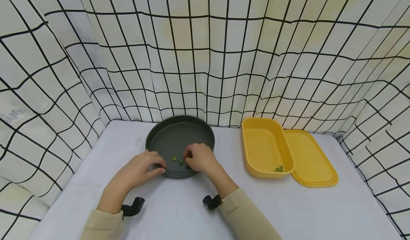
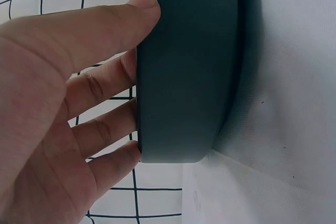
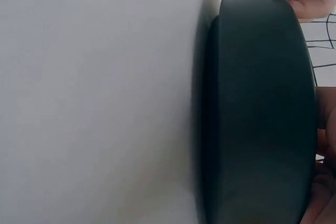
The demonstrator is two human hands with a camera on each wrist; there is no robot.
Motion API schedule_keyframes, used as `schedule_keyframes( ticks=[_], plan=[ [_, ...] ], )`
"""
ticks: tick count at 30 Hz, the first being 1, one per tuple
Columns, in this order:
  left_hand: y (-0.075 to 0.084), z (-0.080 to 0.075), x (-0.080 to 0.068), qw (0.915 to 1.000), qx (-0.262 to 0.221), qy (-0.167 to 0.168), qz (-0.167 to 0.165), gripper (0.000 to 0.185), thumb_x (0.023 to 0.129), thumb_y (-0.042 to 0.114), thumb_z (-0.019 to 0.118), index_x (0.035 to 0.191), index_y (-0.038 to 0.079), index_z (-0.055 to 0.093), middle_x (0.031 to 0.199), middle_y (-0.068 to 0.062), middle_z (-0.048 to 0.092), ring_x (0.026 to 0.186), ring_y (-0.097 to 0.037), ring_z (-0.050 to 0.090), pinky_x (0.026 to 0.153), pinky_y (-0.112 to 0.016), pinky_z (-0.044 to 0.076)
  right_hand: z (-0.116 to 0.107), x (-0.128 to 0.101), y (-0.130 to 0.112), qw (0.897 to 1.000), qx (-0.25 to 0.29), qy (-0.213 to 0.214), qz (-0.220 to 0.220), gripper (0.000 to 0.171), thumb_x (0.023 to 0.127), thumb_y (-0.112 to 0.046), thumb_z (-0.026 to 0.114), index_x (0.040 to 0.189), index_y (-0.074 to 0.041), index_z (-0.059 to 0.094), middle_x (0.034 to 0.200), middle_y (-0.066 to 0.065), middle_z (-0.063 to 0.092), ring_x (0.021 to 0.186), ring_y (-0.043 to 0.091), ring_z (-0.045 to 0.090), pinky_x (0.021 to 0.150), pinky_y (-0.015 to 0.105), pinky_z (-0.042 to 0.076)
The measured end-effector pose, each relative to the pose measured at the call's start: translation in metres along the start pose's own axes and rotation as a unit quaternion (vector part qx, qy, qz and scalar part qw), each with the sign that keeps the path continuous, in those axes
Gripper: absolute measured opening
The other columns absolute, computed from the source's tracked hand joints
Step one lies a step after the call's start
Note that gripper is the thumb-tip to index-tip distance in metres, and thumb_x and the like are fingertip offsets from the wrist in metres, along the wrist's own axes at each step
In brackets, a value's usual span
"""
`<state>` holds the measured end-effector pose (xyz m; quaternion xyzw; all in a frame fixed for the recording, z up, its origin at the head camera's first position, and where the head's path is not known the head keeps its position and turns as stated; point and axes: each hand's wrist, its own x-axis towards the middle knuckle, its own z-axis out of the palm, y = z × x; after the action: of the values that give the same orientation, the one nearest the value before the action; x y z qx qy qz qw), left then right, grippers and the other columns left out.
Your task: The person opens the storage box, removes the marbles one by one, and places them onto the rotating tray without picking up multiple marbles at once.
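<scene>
Gripping the rim: the left hand (image 1: 141, 168) pinches the near-left edge of a round dark grey pan (image 1: 179, 136), thumb against the outer wall and the other fingers over the rim, with gaps between them in the left wrist view.
Right hand: this one (image 1: 200, 158) reaches over the near-right rim into the pan, fingers bent and thumb tip close to the forefinger; whether it pinches anything cannot be told, and the pan wall hides much of it in the right wrist view.
Pan: sits flat on a white tablecloth (image 1: 179, 215), in front of the person and left of the yellow tub.
Marbles in the pan: a yellow-green marble (image 1: 174, 158) and a darker green marble (image 1: 180, 162) lie near each other on the pan floor between the hands, the darker one just beside the right fingertips.
Yellow tub: a rectangular plastic container (image 1: 261, 136) with rounded corners, a small cluster of green marbles (image 1: 279, 169) in its near right corner.
Yellow lid: lies flat (image 1: 312, 158) right of the tub, its left edge partly hidden by it.
Wrists: beige sleeves (image 1: 250, 217) and black wrist cameras (image 1: 132, 207).
Backdrop: white walls (image 1: 198, 62) crossed by black grid lines.
</scene>
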<state>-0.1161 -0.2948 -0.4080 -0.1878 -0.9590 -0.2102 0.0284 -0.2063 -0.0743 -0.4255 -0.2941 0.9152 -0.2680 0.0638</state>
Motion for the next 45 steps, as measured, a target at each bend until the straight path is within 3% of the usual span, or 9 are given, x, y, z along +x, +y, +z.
schedule_keyframes(
  ticks=[11,16,18,21,23,24,32,36,45],
  plan=[
    [-0.001,0.001,-0.001,1.0000,-0.002,0.001,0.004,0.009,0.087,0.018,0.078,0.091,0.025,0.073,0.089,0.017,0.061,0.088,-0.012,0.061,0.097,-0.045,0.049,0.001,-0.006,-0.006,1.000,-0.017,0.007,-0.011,0.006,0.087,-0.013,0.072,0.089,-0.018,0.072,0.076,-0.009,0.063,0.068,0.007,0.055,0.061,0.023,0.046],
    [-0.002,0.002,-0.002,1.0000,-0.002,0.000,0.002,0.011,0.087,0.019,0.078,0.091,0.028,0.073,0.090,0.018,0.061,0.087,-0.012,0.059,0.078,-0.034,0.051,0.002,-0.010,0.005,0.995,0.089,0.034,-0.035,0.013,0.088,-0.011,0.067,0.097,-0.016,0.073,0.087,-0.007,0.068,0.075,0.005,0.058,0.067,0.020,0.049],
    [-0.003,0.002,-0.001,1.0000,-0.003,-0.003,0.002,0.011,0.088,0.019,0.077,0.091,0.028,0.073,0.090,0.018,0.061,0.087,-0.012,0.059,0.077,-0.033,0.051,-0.002,-0.016,0.013,0.977,0.204,0.039,-0.046,0.015,0.090,-0.007,0.064,0.102,-0.012,0.072,0.095,-0.001,0.070,0.081,0.007,0.063,0.072,0.022,0.054],
    [-0.003,0.002,-0.001,1.0000,-0.002,-0.006,0.002,0.010,0.088,0.019,0.077,0.091,0.028,0.073,0.090,0.017,0.061,0.087,-0.012,0.059,0.077,-0.034,0.052,-0.016,-0.032,0.024,0.922,0.381,0.033,-0.058,0.016,0.093,-0.001,0.060,0.107,-0.002,0.068,0.103,0.012,0.069,0.088,0.018,0.068,0.079,0.030,0.059],
    [-0.003,0.001,-0.001,1.0000,-0.001,-0.007,0.002,0.010,0.088,0.019,0.077,0.091,0.028,0.073,0.090,0.017,0.061,0.087,-0.012,0.059,0.078,-0.034,0.052,-0.031,-0.043,0.030,0.894,0.442,0.035,-0.062,0.015,0.094,0.001,0.059,0.109,0.001,0.065,0.106,0.018,0.066,0.091,0.025,0.068,0.081,0.034,0.060],
    [-0.003,0.001,-0.001,1.0000,0.000,-0.007,0.003,0.010,0.088,0.019,0.078,0.091,0.028,0.073,0.090,0.018,0.061,0.088,-0.012,0.059,0.078,-0.034,0.052,-0.040,-0.048,0.034,0.890,0.450,0.038,-0.062,0.015,0.095,0.001,0.059,0.109,0.001,0.064,0.107,0.019,0.065,0.092,0.027,0.068,0.082,0.035,0.060],
    [-0.002,0.001,0.000,0.9999,-0.005,-0.006,0.008,0.010,0.088,0.018,0.077,0.092,0.026,0.074,0.091,0.017,0.061,0.089,-0.014,0.060,0.080,-0.035,0.052,-0.103,-0.089,0.076,0.920,0.377,0.106,-0.008,0.020,0.097,-0.008,0.063,0.117,-0.006,0.063,0.115,0.012,0.064,0.106,0.035,0.062,0.086,0.028,0.058],
    [-0.004,0.002,0.000,0.9999,-0.007,-0.006,0.005,0.009,0.087,0.018,0.078,0.092,0.025,0.074,0.090,0.017,0.061,0.088,-0.013,0.060,0.080,-0.035,0.052,-0.121,-0.100,0.095,0.951,0.285,0.122,0.015,0.020,0.098,-0.016,0.065,0.117,-0.011,0.065,0.115,0.008,0.066,0.105,0.026,0.063,0.087,0.027,0.056],
    [-0.004,0.000,0.000,1.0000,0.000,-0.003,0.002,0.009,0.087,0.018,0.078,0.092,0.025,0.074,0.091,0.016,0.062,0.089,-0.013,0.060,0.080,-0.036,0.052,-0.136,-0.112,0.125,0.982,0.146,0.092,0.081,0.033,0.099,-0.025,0.063,0.128,-0.010,0.061,0.125,0.009,0.064,0.114,0.028,0.059,0.095,0.049,0.052]
  ],
)
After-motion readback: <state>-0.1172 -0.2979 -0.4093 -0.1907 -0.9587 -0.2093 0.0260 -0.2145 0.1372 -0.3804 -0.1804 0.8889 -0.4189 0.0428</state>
